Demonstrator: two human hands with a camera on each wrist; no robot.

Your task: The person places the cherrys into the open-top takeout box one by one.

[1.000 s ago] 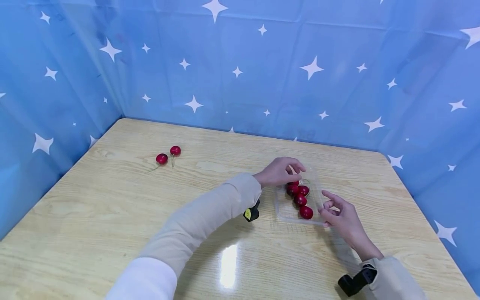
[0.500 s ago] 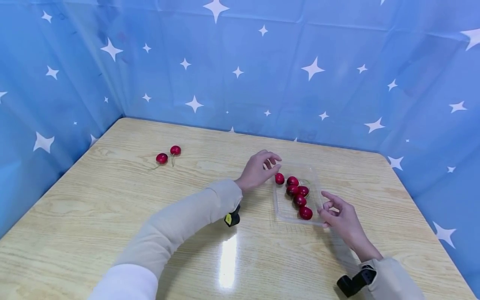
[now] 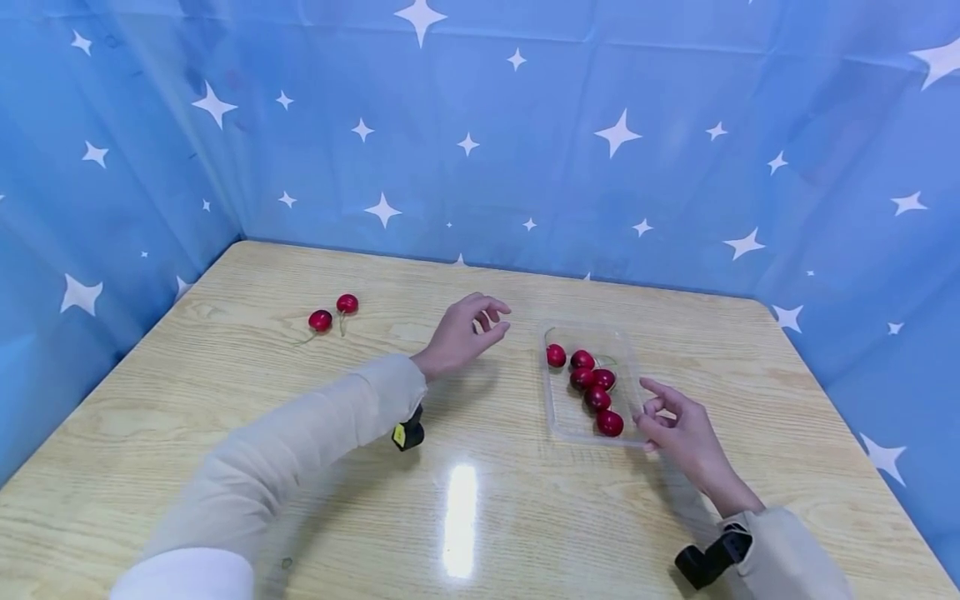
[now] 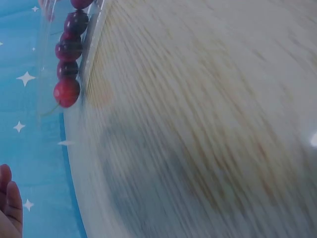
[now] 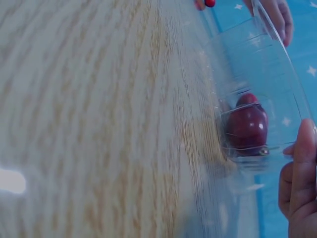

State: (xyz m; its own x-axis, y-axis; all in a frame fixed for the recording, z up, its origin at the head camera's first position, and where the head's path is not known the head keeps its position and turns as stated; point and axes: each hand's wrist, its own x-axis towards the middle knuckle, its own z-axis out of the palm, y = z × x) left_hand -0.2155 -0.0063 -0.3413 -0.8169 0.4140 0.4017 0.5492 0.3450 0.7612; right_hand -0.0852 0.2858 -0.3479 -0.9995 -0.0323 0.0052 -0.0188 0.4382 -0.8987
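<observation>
In the head view, a clear plastic container [image 3: 567, 410] holds several dark red cherries [image 3: 597, 398], some with thin stems. My right hand [image 3: 684, 432] pinches the container's right side near its front corner; in the right wrist view the thumb [image 5: 304, 158] lies against the clear wall. Left of the container, my left hand [image 3: 459, 337] hovers over the table with loosely bent fingers and nothing between them. Two more cherries lie farther left on the tabletop, a nearer one [image 3: 320, 321] and a farther one [image 3: 347, 303], stems toward the front.
The light wood table [image 3: 187, 400] reaches back to a blue curtain [image 3: 480, 192] with white stars, which also hangs at both sides. A black wrist camera [image 3: 712, 560] sits at my right cuff, and another one [image 3: 408, 431] below my left cuff.
My left hand has moved left, away from over the container, uncovering a cherry at its back left corner. The right hand and the container have stayed in place.
</observation>
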